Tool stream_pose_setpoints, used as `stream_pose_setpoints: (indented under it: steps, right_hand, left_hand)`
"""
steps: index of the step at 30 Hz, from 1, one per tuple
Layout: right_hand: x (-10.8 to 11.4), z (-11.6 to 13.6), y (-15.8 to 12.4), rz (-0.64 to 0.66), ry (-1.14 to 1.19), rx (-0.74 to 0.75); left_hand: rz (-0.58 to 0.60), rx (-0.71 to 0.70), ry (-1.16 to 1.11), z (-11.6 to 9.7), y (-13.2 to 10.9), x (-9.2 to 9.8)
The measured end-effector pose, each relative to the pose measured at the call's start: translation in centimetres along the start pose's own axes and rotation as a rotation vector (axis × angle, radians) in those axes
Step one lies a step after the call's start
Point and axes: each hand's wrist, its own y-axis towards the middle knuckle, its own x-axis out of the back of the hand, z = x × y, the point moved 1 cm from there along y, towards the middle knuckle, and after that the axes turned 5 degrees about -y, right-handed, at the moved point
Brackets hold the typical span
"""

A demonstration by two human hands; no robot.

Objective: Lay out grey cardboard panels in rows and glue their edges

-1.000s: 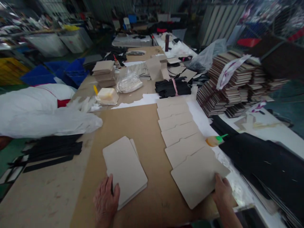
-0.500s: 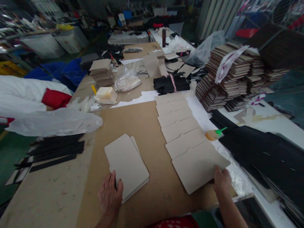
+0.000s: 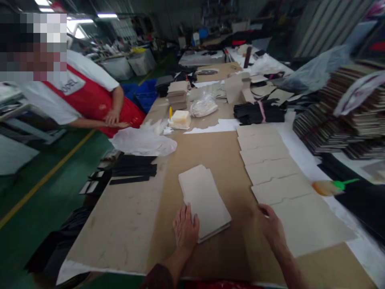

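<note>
My left hand [image 3: 187,230] lies with its fingers stretched out on the left edge of a small stack of grey-beige cardboard pieces [image 3: 206,200]. The pieces have rounded corners and sit slightly askew. To the right, an overlapping row of similar cardboard sheets [image 3: 313,220] runs away from me, each with a small notch along its edge. My right hand [image 3: 272,226] hovers at the left side of the nearest sheet, its fingers loosely bent and slightly blurred. I see nothing held in it.
A glue bottle [image 3: 326,187] with a green tip lies right of the row. Black strips [image 3: 135,166] and a plastic bag [image 3: 144,141] are at left. Tall cardboard stacks [image 3: 331,116] stand at right. A person in a red apron [image 3: 96,100] stands by the table's left side.
My right hand has let go of the nearest sheet's right edge and moved left across it. The view has swung left, bringing the other person into sight. My left hand stays on the stack.
</note>
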Motion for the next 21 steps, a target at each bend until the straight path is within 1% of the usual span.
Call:
stream_pose_setpoints:
  steps: [1,2,4,6,8,11,15,18,21]
  right_hand:
    - [-2.8,1.8,-0.2,0.101,0.011,0.068]
    - [-5.4,3.6,-0.4,0.175,0.014,0.136]
    - [-9.9,6.8,-0.3,0.239,-0.024,0.238]
    - [-13.1,9.2,-0.2,0.258,-0.103,0.305]
    - [-15.2,10.6,-0.2,0.272,-0.196,0.352]
    - [-16.6,11.5,-0.9,0.265,-0.322,0.397]
    - [-16.6,12.1,-2.1,0.225,-0.421,0.435]
    - [-16.4,12.8,-2.5,0.226,-0.425,0.448]
    - [-16.8,13.6,-2.5,0.276,-0.375,0.424]
  left_hand:
    - [-0.003,-0.004,-0.020,0.1,0.0,0.0]
    - [-0.009,-0.011,-0.040,0.2,-0.1,0.0]
    - [-0.030,-0.024,-0.077,0.5,-0.2,0.1]
    - [-0.040,-0.027,-0.108,0.7,-0.3,0.2]
    - [-0.034,-0.025,-0.136,0.9,-0.3,0.2]
    - [-0.017,-0.022,-0.165,1.1,-0.4,0.1]
    - [-0.029,-0.014,-0.191,1.3,-0.4,-0.1]
    - [-0.034,-0.001,-0.208,1.3,-0.4,-0.2]
    - [-0.030,-0.004,-0.205,1.3,-0.3,-0.1]
